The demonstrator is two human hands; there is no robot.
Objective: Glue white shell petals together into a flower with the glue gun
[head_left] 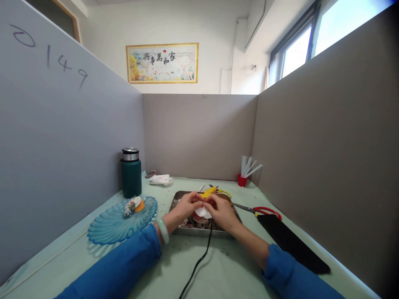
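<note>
- Head view: the left hand (186, 206) and the right hand (222, 211) meet above a metal tray (190, 232), fingertips drawn together and clamped on the upper edge of a white piece (203, 213); the exact contact is covered by the fingers.
- The white piece sits between the hands, over the tray; its full outline is hidden.
- Shell-like pieces (183, 223) in the tray are partly blocked by hands and wrists, too small to tell apart.
- Behind the fingertips, a yellow tool (209, 192) shows only its upper part.
- A black cord (199, 261) runs from the tray's front and is cut off below, as are both blue sleeves (124, 268).
- At right, scissors (267, 211) lie beside a black flat piece (293, 245).
- At left, a blue plate (109, 226) bears a small ornament (134, 205), its details unclear, near a green bottle (131, 178).
</note>
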